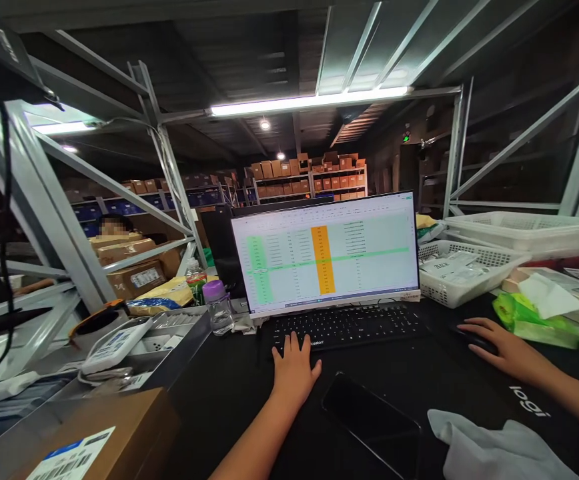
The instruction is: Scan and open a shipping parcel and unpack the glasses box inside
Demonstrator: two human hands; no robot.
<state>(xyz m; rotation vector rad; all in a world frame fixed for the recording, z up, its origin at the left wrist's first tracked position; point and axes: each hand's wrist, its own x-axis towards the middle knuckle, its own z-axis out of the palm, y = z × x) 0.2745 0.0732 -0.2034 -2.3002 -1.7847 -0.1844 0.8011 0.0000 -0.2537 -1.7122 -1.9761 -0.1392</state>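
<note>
The left hand [294,370] lies flat and open, fingers spread, holding nothing, its fingertips on the near left edge of the black keyboard [354,325]. To the right of the keyboard, the right hand [502,347] is curled loosely over a dark mouse [469,339] on the black tabletop [229,393]. Just behind the keyboard stands the monitor [327,253]. A dark phone [369,420] lies in front of the keyboard.
</note>
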